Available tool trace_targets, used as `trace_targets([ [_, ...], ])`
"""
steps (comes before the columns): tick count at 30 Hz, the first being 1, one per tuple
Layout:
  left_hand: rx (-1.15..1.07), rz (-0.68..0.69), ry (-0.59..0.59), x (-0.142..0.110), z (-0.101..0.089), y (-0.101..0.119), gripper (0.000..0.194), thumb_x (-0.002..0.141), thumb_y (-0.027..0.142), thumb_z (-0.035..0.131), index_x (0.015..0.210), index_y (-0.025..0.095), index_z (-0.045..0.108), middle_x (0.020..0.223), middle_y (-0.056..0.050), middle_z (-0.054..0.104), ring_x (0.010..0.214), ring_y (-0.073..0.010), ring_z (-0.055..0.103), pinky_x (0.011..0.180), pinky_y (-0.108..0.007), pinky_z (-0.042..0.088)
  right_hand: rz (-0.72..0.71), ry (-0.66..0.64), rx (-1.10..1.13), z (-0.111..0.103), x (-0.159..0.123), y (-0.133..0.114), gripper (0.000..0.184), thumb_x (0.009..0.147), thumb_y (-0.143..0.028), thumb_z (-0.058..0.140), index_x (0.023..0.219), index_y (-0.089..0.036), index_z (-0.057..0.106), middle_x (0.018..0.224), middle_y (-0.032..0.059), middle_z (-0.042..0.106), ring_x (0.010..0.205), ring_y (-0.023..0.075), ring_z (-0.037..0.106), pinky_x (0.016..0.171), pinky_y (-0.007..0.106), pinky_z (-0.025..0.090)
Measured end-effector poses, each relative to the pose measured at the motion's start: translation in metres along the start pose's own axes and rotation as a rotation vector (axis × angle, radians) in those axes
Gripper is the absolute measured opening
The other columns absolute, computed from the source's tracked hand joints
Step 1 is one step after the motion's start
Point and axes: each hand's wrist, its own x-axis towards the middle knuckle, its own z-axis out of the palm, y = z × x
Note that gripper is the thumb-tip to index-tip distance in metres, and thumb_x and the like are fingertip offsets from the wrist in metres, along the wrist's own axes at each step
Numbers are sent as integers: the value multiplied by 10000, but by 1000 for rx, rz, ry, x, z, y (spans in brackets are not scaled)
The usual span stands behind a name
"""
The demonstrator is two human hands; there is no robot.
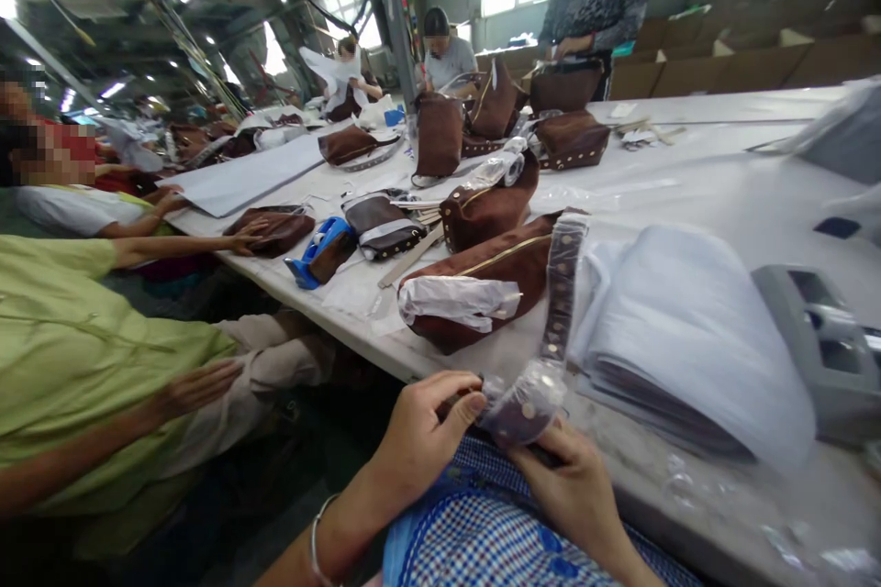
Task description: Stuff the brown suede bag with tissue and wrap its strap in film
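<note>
A brown handbag (499,280) with a gold zipper lies at the table's near edge, white wrapping around one of its ends. From its right side a studded strap (565,280), covered in clear plastic, runs down toward me. My left hand (433,422) pinches the strap's near end between thumb and fingers. Under the plastic-wrapped loop of the same strap, my right hand (568,477) grips it from below, its fingertips partly hidden by the strap.
A stack of pale plastic sheets (695,330) lies right of the bag, beside a grey tape dispenser (819,330). A blue tape dispenser (322,249) and more brown bags (440,133) stand farther left and back. A co-worker in a green shirt (96,339) sits close on the left.
</note>
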Motion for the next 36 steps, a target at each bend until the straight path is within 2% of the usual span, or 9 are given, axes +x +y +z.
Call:
trace_targets([
  [4,105,37,-48,-2,21,5,324,857,431,716,1083,200,736,1038,-78,734,955,-233,665,872,-325,526,-216,33,-191,-11,-10,3,182,804,-232,694,925,-290,817,788,64,752,676,209,710,605,259,576],
  [7,116,112,-112,-3,34,1,196,888,337,692,1009,195,752,966,-69,743,912,-223,669,879,-333,523,-230,28,-271,-17,-20,8,237,804,-190,647,944,-281,815,784,73,747,667,204,715,586,244,576],
  [13,35,222,-235,-10,43,-10,185,954,254,588,896,180,748,899,-62,731,861,-191,653,808,-293,509,-64,-95,-255,-20,-36,16,300,779,-142,598,921,-290,817,906,88,755,835,255,724,731,323,593],
  [18,31,281,-222,-21,36,-12,194,974,250,549,969,175,728,919,-66,720,869,-184,633,802,-285,496,163,-174,79,-28,-47,8,266,796,-287,708,1048,-253,787,1080,77,746,1027,276,680,926,373,533],
  [22,-2,359,-295,-24,29,-7,213,979,253,532,1006,170,726,917,-84,711,870,-190,636,802,-291,510,414,-197,377,-33,-57,5,382,781,-516,740,984,-197,793,846,49,750,739,192,645,707,298,520],
  [25,-1,438,-358,-21,27,0,231,982,228,513,1059,180,726,960,-94,716,905,-195,644,823,-295,523,465,-163,443,-33,-62,6,416,721,-565,776,842,-167,801,620,16,655,564,132,530,564,256,443],
  [30,78,558,-376,-20,29,4,260,970,192,522,1142,217,715,1068,-97,709,1022,-215,620,900,-324,512,398,17,388,-32,-65,-2,346,696,-522,815,861,-217,814,824,53,722,745,190,627,716,298,518],
  [33,66,445,-290,-23,30,4,220,944,243,586,1101,234,740,1074,-93,688,1043,-230,599,910,-343,490,236,116,229,-32,-66,-10,230,747,-449,800,881,-263,817,821,51,710,857,225,656,771,301,530],
  [36,-182,155,-329,-24,26,11,306,930,388,618,1176,234,714,1041,-79,692,943,-209,624,848,-312,496,49,157,28,-35,-66,-14,169,791,-354,778,950,-307,812,785,44,697,785,207,667,711,278,544],
])
